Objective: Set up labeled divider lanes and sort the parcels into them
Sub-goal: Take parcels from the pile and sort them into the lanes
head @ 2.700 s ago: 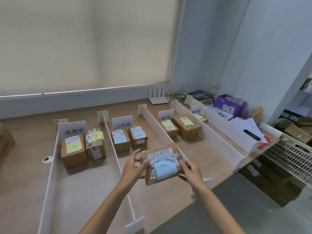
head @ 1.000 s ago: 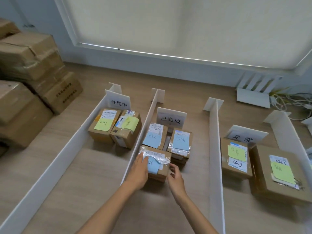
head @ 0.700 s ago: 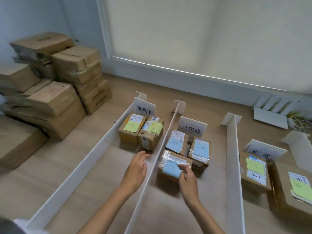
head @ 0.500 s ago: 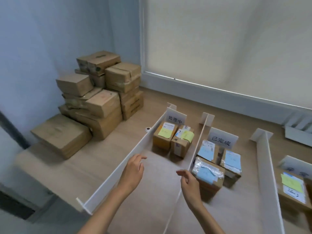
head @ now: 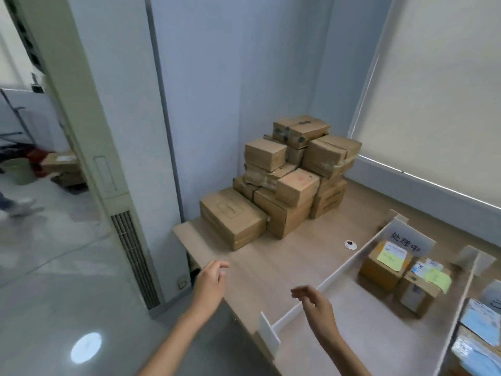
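Both hands hang empty above the near edge of the light wooden table (head: 271, 264) on my head-camera feed. The left hand (head: 210, 278) hovers over the table's near left corner, fingers loosely curled and gripping nothing. The right hand (head: 315, 303) floats just above the near end of the leftmost white divider wall (head: 333, 275), its fingers likewise relaxed and bare. A heap of brown cardboard parcels (head: 284, 180) sits stacked in the table's far corner against the pale blue wall, beyond both hands and well apart from them. To the right of the right hand runs the first lane, headed by a white label card (head: 408, 241) with black characters. In front of the card, side by side, rest a small brown parcel with a yellow sticky note (head: 383, 264) and a second brown parcel with a yellow-green note (head: 418, 290). A second white divider (head: 461, 302) closes that lane; past it, at the right edge, I make out blurred parcels with blue notes (head: 479, 320). A small white disc with a dark centre (head: 350, 244) lies on the table just outside the first lane. A cream floor-standing air conditioner (head: 89, 147) stands left of the table.
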The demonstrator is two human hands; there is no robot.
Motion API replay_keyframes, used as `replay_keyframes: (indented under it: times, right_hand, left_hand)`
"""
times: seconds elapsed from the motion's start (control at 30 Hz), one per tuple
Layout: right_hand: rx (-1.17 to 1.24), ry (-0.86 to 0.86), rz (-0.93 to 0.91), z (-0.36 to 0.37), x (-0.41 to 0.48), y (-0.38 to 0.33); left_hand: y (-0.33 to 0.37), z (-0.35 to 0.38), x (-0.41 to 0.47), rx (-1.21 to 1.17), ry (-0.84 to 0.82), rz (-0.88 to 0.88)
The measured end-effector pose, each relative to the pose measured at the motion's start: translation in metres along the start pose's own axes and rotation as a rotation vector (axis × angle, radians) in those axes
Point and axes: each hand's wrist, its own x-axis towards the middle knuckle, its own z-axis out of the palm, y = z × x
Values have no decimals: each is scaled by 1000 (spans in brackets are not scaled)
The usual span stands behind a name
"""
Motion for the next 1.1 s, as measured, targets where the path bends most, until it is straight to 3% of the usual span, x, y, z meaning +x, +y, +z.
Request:
replay_keyframes:
  times: [0.3, 0.53, 0.83, 1.1]
  right_hand:
    - [57, 77, 15, 37, 135, -35]
    - [-22, 221, -128, 41, 283, -96]
    - [-549, 253, -286, 77, 441, -182]
    - [-948, 140, -69, 127, 536, -185]
  left_hand:
    - [-39, -15, 107, -40, -10, -19]
    - [-39, -11, 237, -70, -123, 9]
    - [-45, -2, 359, -68, -181, 20]
    - [-77, 7, 430, -54, -271, 44]
